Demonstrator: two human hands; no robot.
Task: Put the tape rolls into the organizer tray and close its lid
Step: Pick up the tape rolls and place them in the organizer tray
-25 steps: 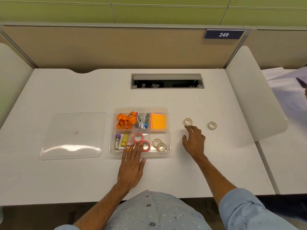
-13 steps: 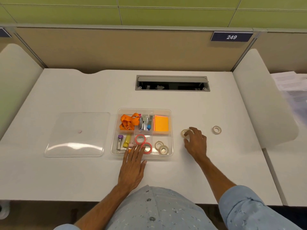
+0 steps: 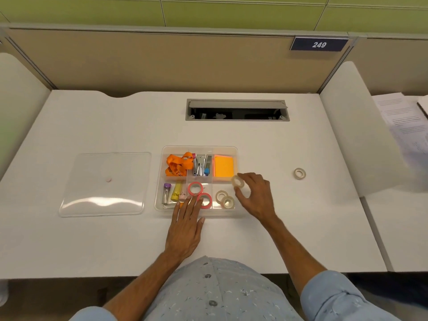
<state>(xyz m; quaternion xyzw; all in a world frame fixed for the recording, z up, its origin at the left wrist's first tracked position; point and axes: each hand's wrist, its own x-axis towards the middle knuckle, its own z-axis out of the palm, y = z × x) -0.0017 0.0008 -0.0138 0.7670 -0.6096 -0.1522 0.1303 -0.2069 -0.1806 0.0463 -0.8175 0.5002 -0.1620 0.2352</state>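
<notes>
You've got a clear plastic organizer tray w/ a bright orange sticky-note pad, orange fabric lanyard, purple-capped vial, yellow tube & two pink-red tape rolls. Next compartment: two beige tape rolls. Your right hand pinches a translucent beige tape roll; another cream roll sits on the white desk. Clear lid has a pink dot. Your shirt: pale blue, small white print.
</notes>
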